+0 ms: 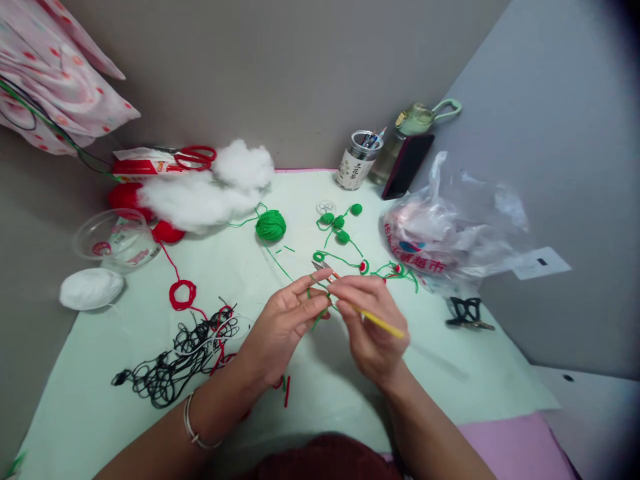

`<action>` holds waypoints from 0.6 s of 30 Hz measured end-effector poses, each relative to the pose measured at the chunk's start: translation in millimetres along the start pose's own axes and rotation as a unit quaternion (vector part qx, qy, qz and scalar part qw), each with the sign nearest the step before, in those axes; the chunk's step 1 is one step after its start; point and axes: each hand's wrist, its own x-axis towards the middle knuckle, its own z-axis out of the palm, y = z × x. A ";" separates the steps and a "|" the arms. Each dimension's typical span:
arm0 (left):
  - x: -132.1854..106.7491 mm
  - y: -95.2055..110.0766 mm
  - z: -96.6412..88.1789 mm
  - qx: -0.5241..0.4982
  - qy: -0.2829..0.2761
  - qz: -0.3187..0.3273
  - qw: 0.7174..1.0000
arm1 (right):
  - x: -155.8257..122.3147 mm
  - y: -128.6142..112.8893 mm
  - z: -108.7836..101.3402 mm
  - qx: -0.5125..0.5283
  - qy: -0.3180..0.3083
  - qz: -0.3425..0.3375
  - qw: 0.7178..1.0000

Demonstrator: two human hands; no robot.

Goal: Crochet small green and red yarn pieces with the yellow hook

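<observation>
My left hand point(280, 319) pinches green yarn point(316, 321), with a strand running over its raised index finger. Close beside it, my right hand point(375, 327) is closed around a yellow-handled crochet hook point(384, 324); the hook's tip by the yarn is too small to make out. From the left fingers a strand leads back to the green yarn ball point(271, 226). Small snips point(320, 266) lie just beyond my fingertips, partly hidden. Several small green crocheted balls point(343, 237) with yarn tails lie farther back, and a red-and-white piece edged in green point(363, 267) lies to the right.
Tangled black cord point(170, 373) and red yarn point(182, 295) lie left. Behind are white stuffing point(200, 197), red scissors point(195, 157) and a clear plastic bowl point(117, 240). A pen can point(356, 163), phone point(407, 167), plastic bag point(440, 227) and black clip point(465, 312) stand or lie right.
</observation>
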 end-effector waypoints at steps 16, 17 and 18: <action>3.8 -2.8 -3.7 0.037 0.020 0.064 0.997 | 2.2 1.5 4.3 0.036 -0.038 0.015 0.998; 4.1 -3.2 -4.1 0.025 0.025 0.062 0.997 | -0.2 1.5 5.0 -0.021 -0.042 -0.030 0.998; 4.6 -3.4 -4.7 0.012 0.022 0.053 0.998 | -2.1 1.8 5.3 -0.064 -0.045 -0.067 0.995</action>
